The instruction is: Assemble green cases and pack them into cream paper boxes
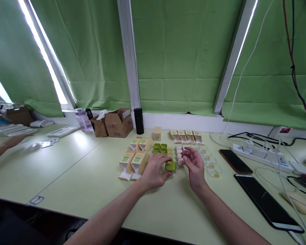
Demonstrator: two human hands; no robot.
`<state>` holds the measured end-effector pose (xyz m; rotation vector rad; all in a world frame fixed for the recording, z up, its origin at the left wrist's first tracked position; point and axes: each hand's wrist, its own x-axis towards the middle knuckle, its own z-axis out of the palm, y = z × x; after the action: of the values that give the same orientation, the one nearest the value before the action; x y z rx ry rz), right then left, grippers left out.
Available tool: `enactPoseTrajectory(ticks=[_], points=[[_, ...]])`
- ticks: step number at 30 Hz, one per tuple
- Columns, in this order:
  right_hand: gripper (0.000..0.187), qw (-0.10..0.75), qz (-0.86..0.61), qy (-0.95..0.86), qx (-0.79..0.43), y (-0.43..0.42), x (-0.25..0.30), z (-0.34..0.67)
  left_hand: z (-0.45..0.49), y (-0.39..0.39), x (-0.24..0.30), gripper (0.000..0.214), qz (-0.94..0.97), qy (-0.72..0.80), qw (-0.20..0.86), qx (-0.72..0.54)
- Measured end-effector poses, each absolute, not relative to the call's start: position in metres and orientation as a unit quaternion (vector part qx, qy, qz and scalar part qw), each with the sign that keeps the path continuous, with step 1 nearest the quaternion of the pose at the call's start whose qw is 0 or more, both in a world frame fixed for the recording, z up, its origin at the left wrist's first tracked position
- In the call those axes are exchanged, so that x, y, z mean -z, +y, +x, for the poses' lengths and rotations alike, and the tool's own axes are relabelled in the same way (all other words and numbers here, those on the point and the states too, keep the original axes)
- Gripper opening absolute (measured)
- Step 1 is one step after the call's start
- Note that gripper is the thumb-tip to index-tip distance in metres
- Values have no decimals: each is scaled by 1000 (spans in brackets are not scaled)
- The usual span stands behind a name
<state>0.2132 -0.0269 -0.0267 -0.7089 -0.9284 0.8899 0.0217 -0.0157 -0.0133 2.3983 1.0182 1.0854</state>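
Case [170,166], one, between two hands [154,172] [197,170]; cream cartons [143,162], nine.

This looks like a workroom for light hand assembly or packing: on a long pale table [86,190] set before green window blinds [188,58], matching beige cartons [141,160] sit in groups, with little green cases [163,146] and clear plastic pieces [215,170] laid out in rows by kind. Another person's arm [0,149] reaches over the same table at the left, near long white trays [12,129]. Open cardboard boxes [114,126] stand by the wall, and a crowded power strip [262,158] (cables [292,68] hang down behind it) lies at the right, beside two dark-screened devices [236,161]
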Motion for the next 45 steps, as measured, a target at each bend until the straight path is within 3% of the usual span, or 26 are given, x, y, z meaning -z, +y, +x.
enactPoseTrajectory(ticks=[13,24,27,29,36,41,45], points=[[30,745,-342,-426,-383,-23,29,215,25,-20,10,43,877,377,96,-281],[21,733,-417,-470,-260,-8,26,236,24,-19,15,43,885,368,87,-273],[26,648,-495,-542,-205,11,21,246,24,-19,16,43,885,371,89,-265],[40,493,-583,-641,-82,28,15,253,24,-19,17,42,886,371,91,-263],[32,270,-617,-739,-24,77,-2,264,24,-20,17,41,888,369,91,-260],[35,156,-633,-758,-14,97,-3,257,23,-21,12,46,883,378,86,-264],[52,108,-638,-763,-17,111,-6,249,22,-20,9,28,858,387,92,-326]])
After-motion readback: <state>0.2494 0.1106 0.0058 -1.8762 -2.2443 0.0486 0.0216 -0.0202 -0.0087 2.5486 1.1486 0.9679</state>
